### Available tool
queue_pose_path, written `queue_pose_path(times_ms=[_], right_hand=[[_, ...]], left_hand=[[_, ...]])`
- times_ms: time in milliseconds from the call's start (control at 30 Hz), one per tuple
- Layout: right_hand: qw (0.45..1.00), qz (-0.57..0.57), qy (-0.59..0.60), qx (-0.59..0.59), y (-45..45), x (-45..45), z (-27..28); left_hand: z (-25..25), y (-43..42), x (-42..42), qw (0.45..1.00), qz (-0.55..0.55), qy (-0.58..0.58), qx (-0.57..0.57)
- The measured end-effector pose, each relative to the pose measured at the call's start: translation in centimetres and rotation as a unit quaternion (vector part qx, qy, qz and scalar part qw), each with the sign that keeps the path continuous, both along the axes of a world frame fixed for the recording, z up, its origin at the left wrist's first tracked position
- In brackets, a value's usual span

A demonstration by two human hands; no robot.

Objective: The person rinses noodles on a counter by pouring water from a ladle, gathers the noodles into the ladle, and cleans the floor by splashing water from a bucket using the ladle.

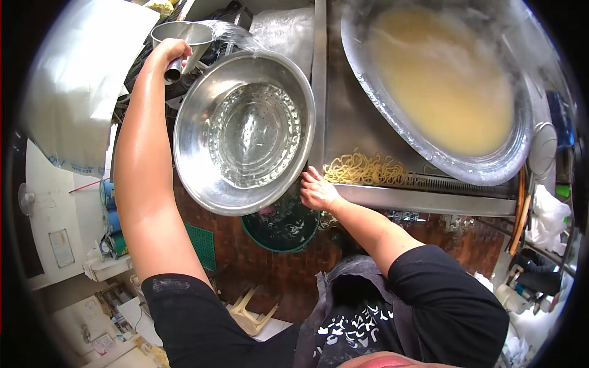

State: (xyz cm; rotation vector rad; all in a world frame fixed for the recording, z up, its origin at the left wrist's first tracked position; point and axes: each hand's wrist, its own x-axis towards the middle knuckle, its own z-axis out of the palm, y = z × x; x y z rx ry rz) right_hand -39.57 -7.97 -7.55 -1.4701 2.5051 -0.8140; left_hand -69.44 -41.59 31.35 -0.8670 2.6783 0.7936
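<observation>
My left hand (172,51) is closed round the tubular handle of a metal dipper (195,34) at the upper left. Clear water (236,35) streams from the dipper's lip towards the far rim of a large metal colander (191,156). Small holes show in the colander's bottom, and water shimmers inside it. My right hand (319,191) is beside the colander's lower right rim, its fingers bent but apart. Whether the fingertips touch the rim, I cannot tell. Just right of that hand, a heap of yellow noodles (368,169) lies on the metal counter.
A huge metal pot (354,67) of cloudy yellowish liquid steams at the right. Below the colander stands a dark green tub (279,245). The steel counter edge (423,200) runs across the middle right. A plastic stool (248,316) stands on the brown tiled floor (230,264).
</observation>
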Motion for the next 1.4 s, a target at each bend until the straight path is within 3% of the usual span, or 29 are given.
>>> queue_pose_path(times_ms=[200, 233, 300, 367, 400, 467, 567, 700, 733, 767, 800, 867, 900, 1033, 1100, 1233, 1333, 1400], right_hand=[[1.0, -0.002, -0.006, 0.002, 0.0, 0.0, -0.1], [1.0, -0.002, -0.007, 0.004, 0.0, 0.0, -0.1], [1.0, -0.001, -0.007, 0.009, 0.0, -0.1, 0.2], [1.0, -0.003, -0.01, 0.001, 0.0, -0.1, 0.4], [1.0, -0.002, -0.012, -0.001, 0.0, -0.1, 0.5], [0.999, -0.011, -0.003, -0.03, -0.2, 0.1, -0.4], [1.0, -0.009, -0.004, -0.025, -0.4, 0.0, -0.6], [1.0, -0.008, -0.003, -0.029, -0.5, 0.1, -0.6], [0.999, -0.009, -0.006, -0.035, -0.6, 0.1, -0.4], [1.0, -0.004, 0.004, -0.013, -0.7, 0.1, -0.2], [1.0, -0.01, 0.01, -0.025, -0.7, 0.4, -0.3], [0.998, -0.021, 0.024, -0.052, -0.9, 0.4, -0.9], [0.999, -0.015, 0.018, -0.026, -0.9, 0.4, -0.1], [0.999, -0.014, 0.035, -0.024, -1.3, 0.5, -0.6], [1.0, 0.005, 0.028, 0.007, -1.4, 0.3, -0.5], [0.998, 0.003, 0.057, 0.024, -2.0, 0.8, 0.1], [0.996, -0.002, 0.089, 0.01, -2.3, 1.1, -0.6], [0.994, -0.005, 0.109, 0.019, -2.5, 1.2, -0.5]], left_hand=[[-1.4, 0.2, -3.2, 0.994, -0.04, -0.014, -0.1], [-1.4, 0.2, -3.9, 0.983, -0.073, -0.05, -0.162], [-1.7, 0.3, -5.4, 0.895, -0.239, -0.15, -0.345], [-3.2, 0.2, -7.4, 0.889, -0.155, -0.122, -0.413], [-3.2, 0.3, -7.1, 0.859, -0.198, -0.133, -0.453], [-2.0, 3.7, -4.2, 0.919, -0.062, -0.036, -0.387], [-0.5, 5.3, 0.1, 0.92, -0.092, 0.042, -0.378], [-6.8, -3.3, -1.1, 0.906, -0.073, 0.138, -0.394], [-6.5, -4.2, 0.0, 0.942, -0.124, 0.017, -0.311], [-8.0, -4.5, 2.2, 0.985, -0.041, 0.116, -0.123], [-7.5, -1.6, 7.9, 0.974, 0.044, 0.209, 0.07], [-10.2, -5.0, 14.7, 0.895, 0.106, 0.243, 0.357], [-10.7, -5.7, 19.7, 0.883, 0.075, 0.234, 0.4], [-13.8, -4.1, 40.9, 0.779, 0.19, 0.286, 0.524], [-13.0, 0.0, 49.4, 0.78, 0.259, 0.313, 0.477], [-17.6, 2.3, 64.7, 0.769, 0.386, 0.261, 0.438], [-24.9, 3.7, 71.1, 0.779, 0.465, 0.164, 0.388], [-30.1, 4.7, 72.1, 0.806, 0.453, 0.069, 0.374]])
